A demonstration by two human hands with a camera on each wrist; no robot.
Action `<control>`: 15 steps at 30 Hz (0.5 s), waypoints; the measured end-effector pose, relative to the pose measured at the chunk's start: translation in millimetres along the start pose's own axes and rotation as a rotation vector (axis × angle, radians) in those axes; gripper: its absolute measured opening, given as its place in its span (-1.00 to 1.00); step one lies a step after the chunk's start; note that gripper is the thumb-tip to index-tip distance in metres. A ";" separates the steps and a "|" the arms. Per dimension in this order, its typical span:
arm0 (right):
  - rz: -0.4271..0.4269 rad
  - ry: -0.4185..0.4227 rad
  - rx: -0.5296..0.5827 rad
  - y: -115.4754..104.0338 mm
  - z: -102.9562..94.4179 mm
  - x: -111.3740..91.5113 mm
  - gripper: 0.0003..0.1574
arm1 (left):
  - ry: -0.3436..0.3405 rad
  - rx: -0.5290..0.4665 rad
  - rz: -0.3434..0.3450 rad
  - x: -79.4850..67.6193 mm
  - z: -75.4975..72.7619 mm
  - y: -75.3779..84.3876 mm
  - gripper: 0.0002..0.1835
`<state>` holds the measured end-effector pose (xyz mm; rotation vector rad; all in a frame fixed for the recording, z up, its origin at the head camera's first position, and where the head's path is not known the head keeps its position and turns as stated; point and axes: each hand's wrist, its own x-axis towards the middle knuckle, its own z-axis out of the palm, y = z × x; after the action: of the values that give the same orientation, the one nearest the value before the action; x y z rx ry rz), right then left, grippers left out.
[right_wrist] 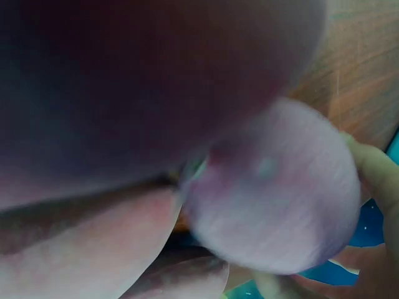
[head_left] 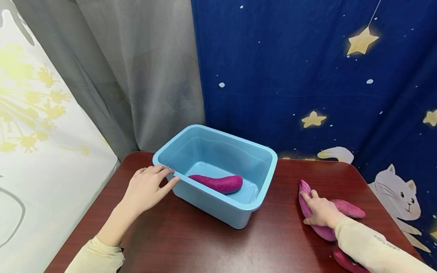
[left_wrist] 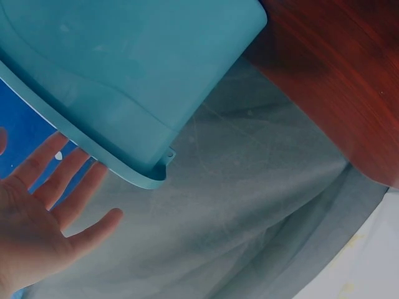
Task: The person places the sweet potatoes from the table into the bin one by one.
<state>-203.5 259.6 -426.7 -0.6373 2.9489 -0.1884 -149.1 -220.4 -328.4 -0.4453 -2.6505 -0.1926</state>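
A light blue plastic bin [head_left: 218, 206] stands mid-table, and a long magenta vegetable, shaped like an eggplant [head_left: 222, 184], lies inside it. At the bin's left corner my left hand [head_left: 145, 187] touches the rim with extended fingertips; the left wrist view shows the fingers [left_wrist: 53, 177] fairly straight against that rim. Over at the right, my right hand [head_left: 322, 210] grips a pinkish-purple sweet potato [head_left: 324, 232] across its middle, thumb on one side and fingers on the other. Its rounded end [right_wrist: 280, 193] is blurred in the right wrist view.
Just behind the right hand lies another pink sweet potato [head_left: 348, 208]. A magenta vegetable [head_left: 345, 261] is partly hidden under the right sleeve. The reddish-brown table [head_left: 191, 242] backs onto grey and blue curtains [head_left: 252, 76].
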 end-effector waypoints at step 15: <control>-0.047 0.002 -0.004 0.3 -9.3 1.2 0.00 | -0.023 -0.004 -0.013 0.7 -1.3 1.0 -0.59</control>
<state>-206.0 260.3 -417.6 -0.7074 2.9389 -0.1883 -148.8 -219.5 -326.9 -0.4339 -2.6768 -0.1983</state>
